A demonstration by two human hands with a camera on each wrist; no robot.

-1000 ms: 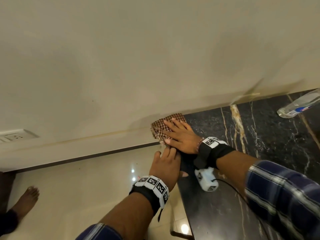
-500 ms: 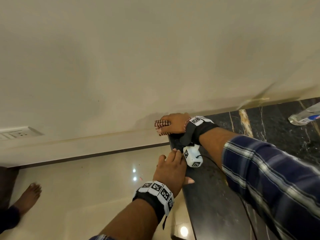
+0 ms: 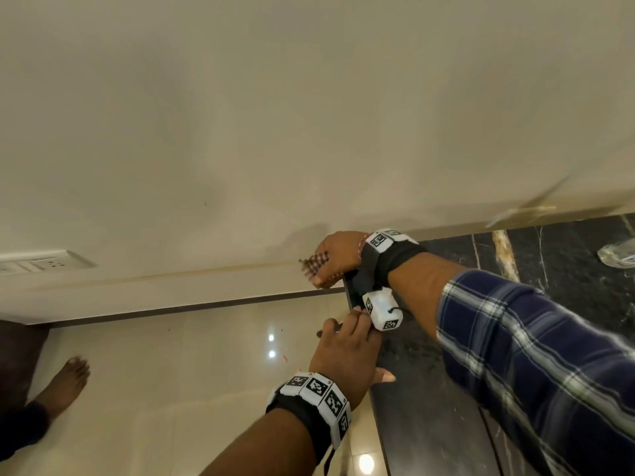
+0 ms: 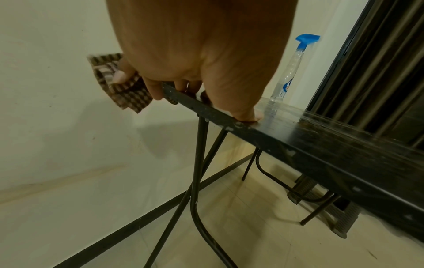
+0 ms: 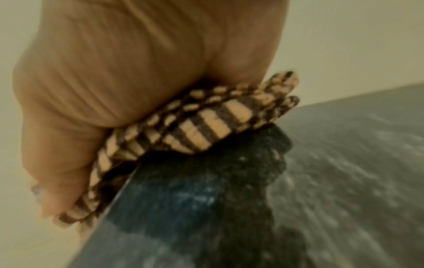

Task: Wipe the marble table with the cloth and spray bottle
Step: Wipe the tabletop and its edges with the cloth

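Note:
The brown checked cloth (image 3: 314, 264) is bunched at the far left corner of the black marble table (image 3: 429, 407), partly hanging over the edge. My right hand (image 3: 335, 261) curls over the cloth and grips it against that corner. In the right wrist view, the cloth (image 5: 206, 125) is squeezed between the right hand (image 5: 114, 72) and the table (image 5: 229, 199). My left hand (image 3: 347, 352) holds the table's left edge, with the thumb on top and the fingers wrapped over the rim. The clear spray bottle (image 4: 290, 72) with a blue head stands upright at the table's far side, away from both hands.
A cream wall runs right behind the table, with a socket plate (image 3: 41, 264) low on it. Glossy tile floor lies to the left, with a bare foot (image 3: 65, 383) on it. Black folding legs (image 4: 197, 163) stand under the top. A dark frame (image 4: 367, 72) rises beyond it.
My right hand lay flat on the cloth; it has swept it left to the corner and curled over the edge. The left hand stays on the table's edge.

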